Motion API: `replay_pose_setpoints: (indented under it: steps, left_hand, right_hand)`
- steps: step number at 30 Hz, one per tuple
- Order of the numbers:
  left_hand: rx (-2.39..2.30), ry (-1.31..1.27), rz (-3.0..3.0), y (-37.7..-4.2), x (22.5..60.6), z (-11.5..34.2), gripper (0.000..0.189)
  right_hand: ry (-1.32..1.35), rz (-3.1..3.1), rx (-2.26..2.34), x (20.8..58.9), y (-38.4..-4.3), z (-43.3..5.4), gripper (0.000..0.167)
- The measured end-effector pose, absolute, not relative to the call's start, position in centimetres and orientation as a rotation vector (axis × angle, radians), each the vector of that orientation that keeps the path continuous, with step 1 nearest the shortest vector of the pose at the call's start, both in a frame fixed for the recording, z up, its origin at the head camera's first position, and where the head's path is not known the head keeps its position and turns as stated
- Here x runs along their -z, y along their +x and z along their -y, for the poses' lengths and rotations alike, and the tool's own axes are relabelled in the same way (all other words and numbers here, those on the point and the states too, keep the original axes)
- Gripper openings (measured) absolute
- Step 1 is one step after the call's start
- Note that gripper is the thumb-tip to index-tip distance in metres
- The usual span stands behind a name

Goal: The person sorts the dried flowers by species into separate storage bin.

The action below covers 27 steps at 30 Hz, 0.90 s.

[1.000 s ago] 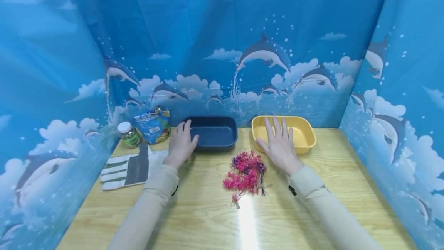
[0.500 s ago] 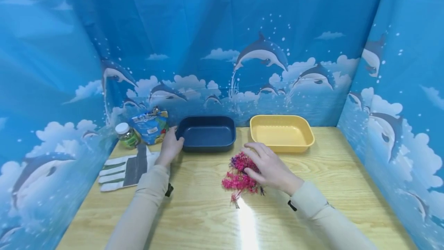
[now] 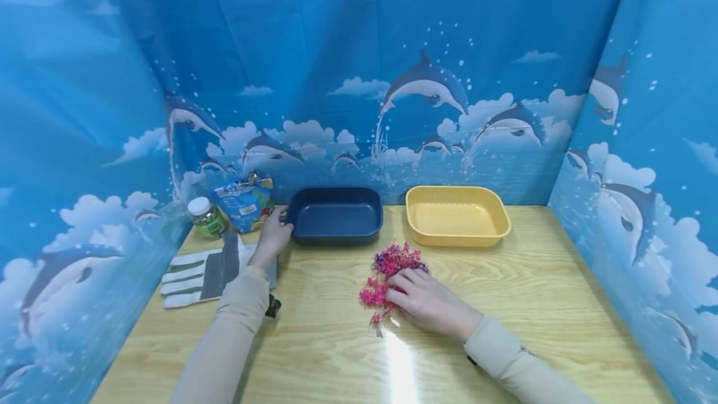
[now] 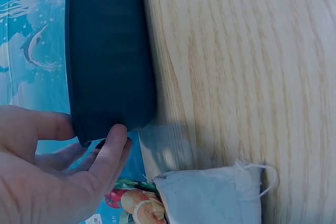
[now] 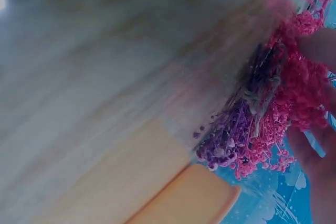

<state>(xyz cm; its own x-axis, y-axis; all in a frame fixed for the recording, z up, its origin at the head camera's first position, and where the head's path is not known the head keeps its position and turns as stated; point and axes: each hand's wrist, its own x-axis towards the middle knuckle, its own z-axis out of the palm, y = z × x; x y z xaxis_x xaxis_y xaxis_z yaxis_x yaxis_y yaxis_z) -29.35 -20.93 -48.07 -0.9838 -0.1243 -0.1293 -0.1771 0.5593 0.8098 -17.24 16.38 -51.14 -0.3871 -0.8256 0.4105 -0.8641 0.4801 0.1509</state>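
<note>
My left hand (image 3: 272, 237) is at the left end of a dark blue plastic bin (image 3: 336, 239). In the left wrist view, its thumb and fingers (image 4: 111, 148) close around that end of the bin near the rim. My right hand (image 3: 432, 304) grips a bunch of dried flowers (image 3: 374, 292), pink with some purple, low over the table. The right wrist view shows fingers curled about the pink blossoms (image 5: 302, 87), purple sprigs (image 5: 226, 135) sticking out beside them. Part of the bunch is hidden beneath the right hand.
A yellow bin (image 3: 457, 240) stands at the back right. On the left are a white-capped jar (image 3: 209, 220), a blue food pouch (image 3: 244, 207) and a striped work glove (image 3: 196, 276). Dolphin-printed curtains (image 3: 336, 80) enclose the wooden table (image 3: 331, 354).
My right hand has come from over the yellow bin down toward me and taken hold of the flowers. The left hand has slid left from the blue bin's inner edge to its end.
</note>
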Motion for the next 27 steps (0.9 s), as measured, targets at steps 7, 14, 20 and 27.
replay_pose_setpoints:
  steps: [7, 14, 20, 27]
  left_hand:
    - [-1.432, -0.243, -2.736, -29.4, 48.3, 21.0, 0.063]
    - [-1.454, -0.267, -2.701, -29.4, 48.0, 21.2, 0.063]
    - [-1.465, -0.251, -2.701, -29.3, 48.1, 21.2, 0.062]
    - [-1.475, -0.243, -2.694, -29.4, 48.2, 21.2, 0.061]
  right_hand:
    - [1.399, 2.286, -0.166, 51.3, -17.3, -16.3, 0.017]
    - [1.425, 2.449, -0.44, 50.1, -17.1, -16.8, 0.023]
    - [1.379, 2.608, -0.878, 48.8, -17.0, -17.4, 0.019]
    - [1.264, 2.627, -1.314, 47.6, -17.2, -17.6, 0.02]
